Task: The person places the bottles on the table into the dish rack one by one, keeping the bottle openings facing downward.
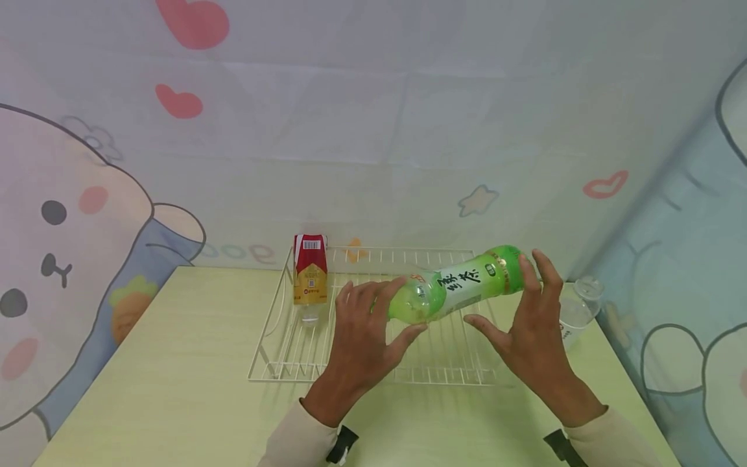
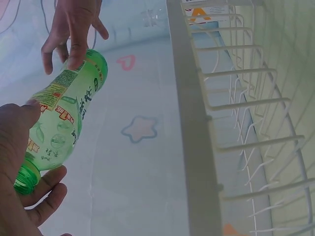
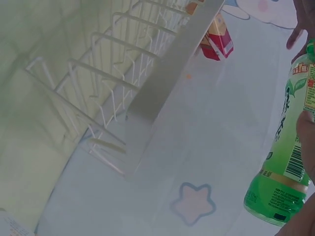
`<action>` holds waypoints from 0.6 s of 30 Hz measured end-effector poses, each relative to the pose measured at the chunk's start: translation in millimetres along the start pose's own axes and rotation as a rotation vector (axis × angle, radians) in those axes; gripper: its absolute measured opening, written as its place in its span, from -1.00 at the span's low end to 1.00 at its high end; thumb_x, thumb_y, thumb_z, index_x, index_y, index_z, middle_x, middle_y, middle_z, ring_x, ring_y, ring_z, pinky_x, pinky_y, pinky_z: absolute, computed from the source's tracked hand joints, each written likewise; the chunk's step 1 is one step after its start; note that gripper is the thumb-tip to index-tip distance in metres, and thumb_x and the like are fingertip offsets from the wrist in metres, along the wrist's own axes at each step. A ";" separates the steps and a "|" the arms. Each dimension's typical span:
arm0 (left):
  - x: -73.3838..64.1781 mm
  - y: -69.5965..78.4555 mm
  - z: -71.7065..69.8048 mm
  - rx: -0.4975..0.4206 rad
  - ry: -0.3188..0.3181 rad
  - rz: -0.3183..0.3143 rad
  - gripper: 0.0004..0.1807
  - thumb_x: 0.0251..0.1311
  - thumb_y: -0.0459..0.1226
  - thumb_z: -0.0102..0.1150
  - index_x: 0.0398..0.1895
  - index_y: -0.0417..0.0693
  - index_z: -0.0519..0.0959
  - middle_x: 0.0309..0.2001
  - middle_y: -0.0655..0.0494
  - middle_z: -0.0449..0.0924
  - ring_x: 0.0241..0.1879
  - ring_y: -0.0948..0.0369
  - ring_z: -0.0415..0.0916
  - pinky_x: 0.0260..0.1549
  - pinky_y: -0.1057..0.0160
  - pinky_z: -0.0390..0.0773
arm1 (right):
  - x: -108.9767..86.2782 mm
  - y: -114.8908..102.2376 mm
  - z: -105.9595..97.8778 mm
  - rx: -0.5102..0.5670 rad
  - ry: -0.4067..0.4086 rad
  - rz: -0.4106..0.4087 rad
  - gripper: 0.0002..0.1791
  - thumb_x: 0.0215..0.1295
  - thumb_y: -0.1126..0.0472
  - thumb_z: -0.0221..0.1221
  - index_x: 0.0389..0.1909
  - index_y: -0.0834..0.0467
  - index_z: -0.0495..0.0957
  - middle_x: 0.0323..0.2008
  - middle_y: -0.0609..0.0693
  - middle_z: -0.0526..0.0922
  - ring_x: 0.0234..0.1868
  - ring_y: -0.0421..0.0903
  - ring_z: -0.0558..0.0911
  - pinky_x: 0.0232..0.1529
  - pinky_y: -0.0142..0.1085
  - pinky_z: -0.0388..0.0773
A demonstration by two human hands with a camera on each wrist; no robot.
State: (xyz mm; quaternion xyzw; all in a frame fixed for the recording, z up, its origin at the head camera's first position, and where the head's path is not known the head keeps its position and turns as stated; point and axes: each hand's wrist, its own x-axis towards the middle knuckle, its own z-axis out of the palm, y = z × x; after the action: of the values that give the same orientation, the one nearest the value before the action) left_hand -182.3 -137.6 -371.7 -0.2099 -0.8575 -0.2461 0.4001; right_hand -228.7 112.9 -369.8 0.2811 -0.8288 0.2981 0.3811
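A green tea bottle (image 1: 461, 285) is held tilted above the white wire rack (image 1: 373, 376), its base up to the right. My left hand (image 1: 362, 331) grips it round the neck end; in the left wrist view the thumb lies on the bottle (image 2: 59, 118) and the fingers curl behind the green cap (image 2: 25, 179). At the base end is my right hand (image 1: 533, 331), with spread, fairly straight fingers against the bottle. Its thumb stands apart from the bottle in the left wrist view. The right wrist view cuts off part of the bottle (image 3: 280, 162).
A red and gold carton (image 1: 310, 272) stands at the rack's back left, with a clear object (image 1: 310, 316) just in front of it. To the rack's right is a clear container (image 1: 574, 311) with a white label, partly behind my right hand. A printed cloth (image 1: 350, 130) hangs behind the table.
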 end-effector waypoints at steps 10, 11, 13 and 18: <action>-2.0 2.3 0.8 -0.005 -0.011 0.006 -0.24 0.02 -0.06 0.52 0.24 -0.19 0.43 -0.03 -0.07 0.57 0.00 0.02 0.51 0.19 -0.31 0.28 | 2.3 -10.4 -9.3 0.291 -0.107 0.436 0.04 0.36 0.24 0.25 0.56 0.23 -0.33 0.49 0.34 -0.07 0.33 0.43 0.32 0.24 0.20 0.30; -2.0 2.6 0.6 -0.005 -0.013 0.005 -0.25 0.03 -0.06 0.51 0.23 -0.20 0.43 -0.03 -0.07 0.57 0.01 0.02 0.51 0.20 -0.31 0.28 | 2.9 -10.9 -10.3 0.292 -0.117 0.452 0.01 0.39 0.25 0.21 0.55 0.25 -0.33 0.48 0.35 -0.04 0.31 0.42 0.35 0.26 0.09 0.35; -2.0 2.8 0.3 -0.004 -0.012 0.005 -0.27 0.04 -0.06 0.50 0.23 -0.20 0.44 -0.04 -0.07 0.58 0.00 0.02 0.51 0.20 -0.31 0.28 | 3.5 -11.8 -11.6 0.280 -0.123 0.460 -0.05 0.43 0.23 0.18 0.55 0.28 -0.30 0.46 0.36 0.01 0.30 0.39 0.39 0.27 -0.23 0.39; -1.5 3.4 -0.6 -0.014 -0.009 0.007 -0.28 0.04 -0.08 0.50 0.21 -0.21 0.45 -0.04 -0.07 0.59 0.01 0.03 0.51 0.20 -0.30 0.28 | 6.4 -13.9 -15.1 0.258 -0.103 0.493 -0.13 0.46 0.19 0.14 0.53 0.37 -0.19 0.42 0.36 0.11 0.25 0.33 0.44 -0.07 -0.74 0.29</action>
State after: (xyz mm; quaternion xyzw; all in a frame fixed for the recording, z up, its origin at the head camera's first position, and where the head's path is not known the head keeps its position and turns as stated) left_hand -179.3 -135.5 -371.7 -0.2167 -0.8569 -0.2496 0.3954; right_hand -215.6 112.8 -352.7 0.1320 -0.8457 0.4700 0.2157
